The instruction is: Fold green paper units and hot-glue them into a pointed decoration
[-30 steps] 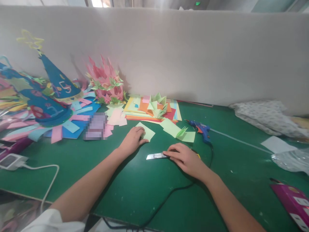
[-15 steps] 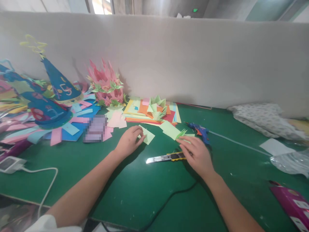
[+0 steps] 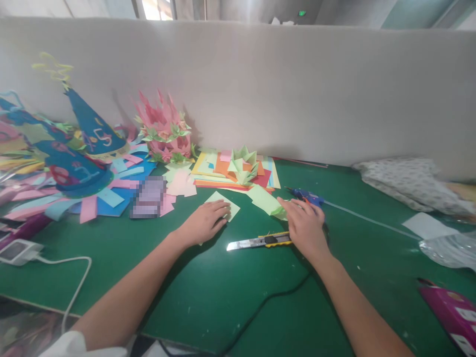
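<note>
My left hand (image 3: 206, 223) lies flat with fingers stretched out on a light green paper square (image 3: 227, 204) on the green table (image 3: 230, 287). My right hand (image 3: 307, 225) is curled over a small folded green paper piece (image 3: 279, 212), its fingertips closed on it beside a larger green sheet (image 3: 263, 199). A yellow and black utility knife (image 3: 260, 242) with its blade out lies just left of my right hand, apart from the fingers. A blue glue gun (image 3: 307, 197) rests right behind my right hand.
A stack of coloured sheets with a green folded flower (image 3: 242, 164) sits at the back. A pink paper flower (image 3: 165, 131), blue cones (image 3: 92, 126) and paper strips crowd the left. A black cable (image 3: 260, 305), white adapter (image 3: 17, 249), cloth (image 3: 409, 181) and purple box (image 3: 451, 310) lie around.
My right hand left the knife and moved up and right onto the folded green piece. My left hand flattened on the green square.
</note>
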Demonstrator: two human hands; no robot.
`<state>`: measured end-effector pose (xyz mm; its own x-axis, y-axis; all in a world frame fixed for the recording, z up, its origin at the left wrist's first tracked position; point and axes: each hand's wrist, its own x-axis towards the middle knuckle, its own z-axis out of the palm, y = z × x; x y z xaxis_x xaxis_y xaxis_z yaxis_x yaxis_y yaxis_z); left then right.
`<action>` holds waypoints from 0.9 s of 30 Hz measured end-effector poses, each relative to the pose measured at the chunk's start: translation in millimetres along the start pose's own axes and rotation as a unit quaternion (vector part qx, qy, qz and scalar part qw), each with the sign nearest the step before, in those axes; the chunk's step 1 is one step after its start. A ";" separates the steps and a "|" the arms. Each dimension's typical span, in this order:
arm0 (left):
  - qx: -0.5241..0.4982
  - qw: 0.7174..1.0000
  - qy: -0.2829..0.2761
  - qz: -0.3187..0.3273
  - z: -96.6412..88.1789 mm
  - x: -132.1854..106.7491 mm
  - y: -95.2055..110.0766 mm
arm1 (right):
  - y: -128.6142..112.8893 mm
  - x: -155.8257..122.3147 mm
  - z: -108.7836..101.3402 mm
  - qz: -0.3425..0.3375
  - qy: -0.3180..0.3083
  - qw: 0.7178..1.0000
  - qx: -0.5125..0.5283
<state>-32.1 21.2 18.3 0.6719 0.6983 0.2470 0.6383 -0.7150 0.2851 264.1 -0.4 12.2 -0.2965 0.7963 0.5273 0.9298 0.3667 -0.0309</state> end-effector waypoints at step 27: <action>0.052 0.989 0.066 -0.118 14.0 -1.6 -7.6 | -19.0 -6.0 -17.4 -0.018 0.088 0.992 0.085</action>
<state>-32.8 25.0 2.8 0.4480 0.8401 0.3058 0.8121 -0.5255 0.2538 252.0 -20.5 24.4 -0.2725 0.6900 0.6705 0.8646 0.4813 -0.1439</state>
